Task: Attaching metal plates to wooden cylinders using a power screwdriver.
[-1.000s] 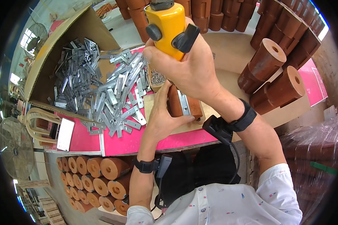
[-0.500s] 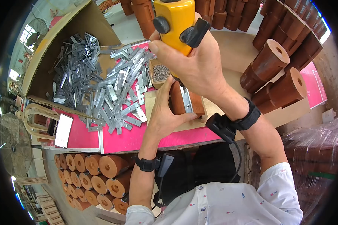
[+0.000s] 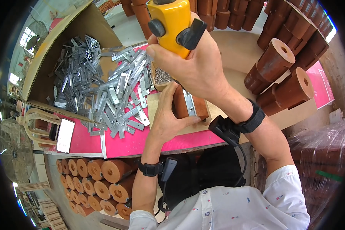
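My right hand [image 3: 201,67] is wrapped round a yellow power screwdriver [image 3: 171,25] with black knobs, held above a reddish-brown wooden piece [image 3: 181,106]. The tool's lower end is mostly hidden behind my fingers. On top of the wood lies a narrow metal strip [image 3: 189,102] with a screw or hole showing in it. My left hand [image 3: 165,119] grips the wooden piece from its left side, thumb along the near end and fingers at the far end. Just beyond sits a small box of screws [image 3: 163,75].
Loose metal strips [image 3: 122,88] spill from a cardboard box [image 3: 46,57] onto the pink tabletop [image 3: 157,147]. Brown wooden cylinders [image 3: 270,63] stand at the right and back. More cylinders [image 3: 113,170] are stacked below the table's left edge. A phone [image 3: 65,135] leans at the left.
My right hand has shifted slightly left with the screwdriver, so more of the metal strip's far part shows. My left hand stays on the wooden piece.
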The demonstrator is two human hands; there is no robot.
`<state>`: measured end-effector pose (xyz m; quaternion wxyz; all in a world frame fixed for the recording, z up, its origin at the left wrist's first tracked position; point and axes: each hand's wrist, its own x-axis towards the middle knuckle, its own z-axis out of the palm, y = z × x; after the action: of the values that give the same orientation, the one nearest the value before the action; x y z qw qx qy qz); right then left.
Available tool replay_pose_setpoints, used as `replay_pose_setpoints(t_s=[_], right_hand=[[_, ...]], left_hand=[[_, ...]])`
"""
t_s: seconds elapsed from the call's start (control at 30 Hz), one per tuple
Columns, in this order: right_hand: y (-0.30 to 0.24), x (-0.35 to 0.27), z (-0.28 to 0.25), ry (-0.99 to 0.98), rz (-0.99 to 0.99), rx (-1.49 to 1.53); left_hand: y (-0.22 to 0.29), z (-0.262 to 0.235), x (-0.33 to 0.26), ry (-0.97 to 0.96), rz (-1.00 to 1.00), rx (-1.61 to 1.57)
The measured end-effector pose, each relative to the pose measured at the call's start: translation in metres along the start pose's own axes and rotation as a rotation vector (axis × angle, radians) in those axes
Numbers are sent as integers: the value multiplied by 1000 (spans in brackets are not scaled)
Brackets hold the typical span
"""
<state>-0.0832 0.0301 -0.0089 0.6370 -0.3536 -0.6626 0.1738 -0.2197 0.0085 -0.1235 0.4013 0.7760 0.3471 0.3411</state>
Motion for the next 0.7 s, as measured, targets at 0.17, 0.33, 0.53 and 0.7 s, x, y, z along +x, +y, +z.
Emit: replay_pose_setpoints(t_s=[0.17, 0.33, 0.53, 0.7], right_hand=[[-4, -1, 1, 19, -22, -56], [3, -3, -2, 27, 70, 37], [8, -6, -2, 31, 84, 23], [6, -5, -4, 15, 74, -29]], left_hand=[[5, -3, -2, -11, -95, -27], [0, 0, -2, -14, -102, -70], [-3, 0, -2, -8, -71, -72], [4, -2, 0, -9, -100, -72]])
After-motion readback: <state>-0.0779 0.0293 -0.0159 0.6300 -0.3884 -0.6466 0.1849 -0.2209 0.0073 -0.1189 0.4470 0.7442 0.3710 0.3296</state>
